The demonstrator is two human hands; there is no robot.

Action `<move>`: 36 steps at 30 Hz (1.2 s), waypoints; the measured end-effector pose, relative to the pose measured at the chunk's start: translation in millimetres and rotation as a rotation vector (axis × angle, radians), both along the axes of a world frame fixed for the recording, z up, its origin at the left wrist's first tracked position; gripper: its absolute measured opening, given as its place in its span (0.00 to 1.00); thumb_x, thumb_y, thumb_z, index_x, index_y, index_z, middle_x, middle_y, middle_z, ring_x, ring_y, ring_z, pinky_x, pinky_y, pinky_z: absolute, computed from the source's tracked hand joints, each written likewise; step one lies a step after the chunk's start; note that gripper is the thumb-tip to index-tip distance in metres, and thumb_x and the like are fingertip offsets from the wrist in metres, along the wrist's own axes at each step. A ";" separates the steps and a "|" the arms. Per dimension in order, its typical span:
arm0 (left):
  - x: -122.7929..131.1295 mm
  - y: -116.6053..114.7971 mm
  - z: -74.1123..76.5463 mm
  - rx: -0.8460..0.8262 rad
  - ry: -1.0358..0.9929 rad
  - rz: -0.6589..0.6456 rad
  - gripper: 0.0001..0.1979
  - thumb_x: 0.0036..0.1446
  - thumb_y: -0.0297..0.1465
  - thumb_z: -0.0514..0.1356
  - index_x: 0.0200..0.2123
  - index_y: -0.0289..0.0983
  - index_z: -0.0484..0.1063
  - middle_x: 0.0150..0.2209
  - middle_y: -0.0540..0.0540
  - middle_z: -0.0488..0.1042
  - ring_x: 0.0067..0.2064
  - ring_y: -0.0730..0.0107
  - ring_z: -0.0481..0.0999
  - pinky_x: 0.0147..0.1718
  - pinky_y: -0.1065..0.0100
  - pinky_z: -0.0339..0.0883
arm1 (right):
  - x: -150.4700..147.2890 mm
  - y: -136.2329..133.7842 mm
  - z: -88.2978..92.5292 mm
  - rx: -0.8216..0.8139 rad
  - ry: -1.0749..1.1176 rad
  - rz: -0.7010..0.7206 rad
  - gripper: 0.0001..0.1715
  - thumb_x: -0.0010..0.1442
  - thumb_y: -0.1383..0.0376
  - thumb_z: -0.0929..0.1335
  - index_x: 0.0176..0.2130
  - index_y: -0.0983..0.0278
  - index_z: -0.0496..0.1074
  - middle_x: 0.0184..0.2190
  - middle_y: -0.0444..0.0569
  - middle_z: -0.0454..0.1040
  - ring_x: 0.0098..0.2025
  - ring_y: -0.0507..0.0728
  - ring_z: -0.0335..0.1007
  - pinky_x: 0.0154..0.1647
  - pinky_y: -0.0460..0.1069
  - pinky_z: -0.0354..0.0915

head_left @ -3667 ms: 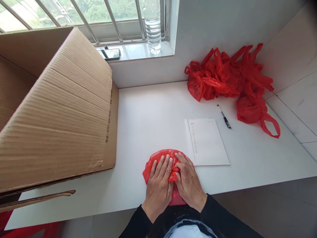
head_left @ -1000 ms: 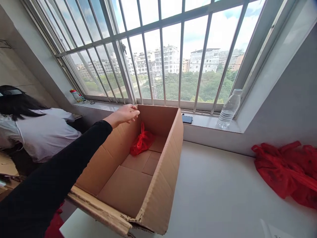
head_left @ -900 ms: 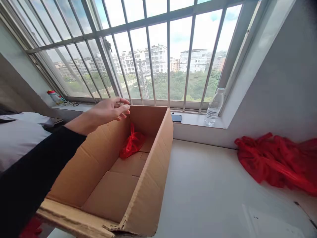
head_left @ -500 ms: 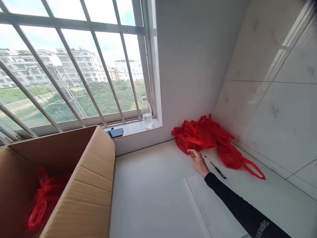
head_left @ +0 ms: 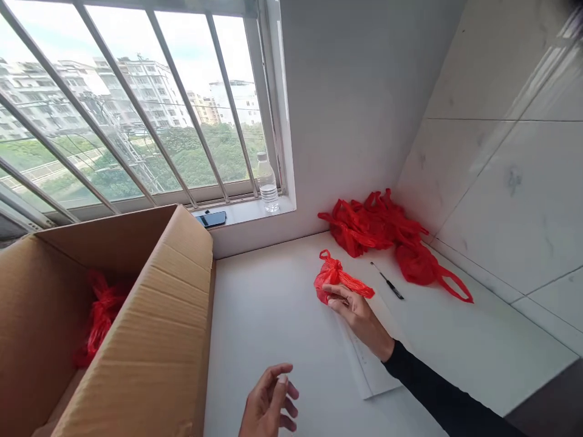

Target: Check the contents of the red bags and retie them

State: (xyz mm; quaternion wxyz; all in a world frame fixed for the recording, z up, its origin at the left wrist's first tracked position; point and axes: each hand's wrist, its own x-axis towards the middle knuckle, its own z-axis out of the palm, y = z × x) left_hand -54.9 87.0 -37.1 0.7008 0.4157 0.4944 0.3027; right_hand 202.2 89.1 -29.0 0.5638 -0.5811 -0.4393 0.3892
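Note:
My right hand (head_left: 356,311) is closed on a red plastic bag (head_left: 336,277) and holds it just above the white table (head_left: 273,315), in front of the heap of red bags (head_left: 382,227) by the wall. My left hand (head_left: 269,403) hovers low near the table's front edge with its fingers loosely curled and nothing in it. To the left stands a large open cardboard box (head_left: 150,328) with a red bag (head_left: 102,309) lying inside it.
A white sheet of paper (head_left: 371,364) lies under my right wrist and a black pen (head_left: 387,281) beside the heap. A water bottle (head_left: 266,182) and a phone (head_left: 212,218) rest on the windowsill. A tiled wall bounds the table at right.
My right hand reached the heap, took one red bag and drew it back toward me. My left hand has left the box and come into view low in front.

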 end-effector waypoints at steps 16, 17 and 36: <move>39.8 -28.4 -5.7 -0.163 -0.177 -0.160 0.18 0.63 0.42 0.64 0.50 0.38 0.73 0.44 0.42 0.80 0.40 0.59 0.81 0.42 0.61 0.75 | -3.1 -144.0 -12.1 -0.209 -0.272 0.079 0.16 0.74 0.54 0.60 0.53 0.55 0.71 0.52 0.50 0.74 0.49 0.59 0.74 0.49 0.54 0.73; 39.7 -27.5 -3.2 -0.144 -0.146 -0.205 0.18 0.62 0.42 0.65 0.49 0.38 0.73 0.45 0.40 0.80 0.42 0.57 0.81 0.43 0.60 0.74 | 0.4 -140.6 -11.1 -0.126 -0.388 0.117 0.16 0.73 0.57 0.61 0.57 0.53 0.69 0.58 0.51 0.69 0.56 0.60 0.70 0.54 0.56 0.71; 19.2 -55.6 7.9 0.531 0.467 -0.301 0.11 0.68 0.41 0.57 0.36 0.43 0.75 0.38 0.44 0.77 0.41 0.57 0.75 0.35 0.63 0.68 | -5.8 -130.1 -15.5 -0.062 -0.605 0.140 0.07 0.68 0.67 0.66 0.42 0.56 0.74 0.44 0.50 0.77 0.50 0.63 0.70 0.48 0.60 0.71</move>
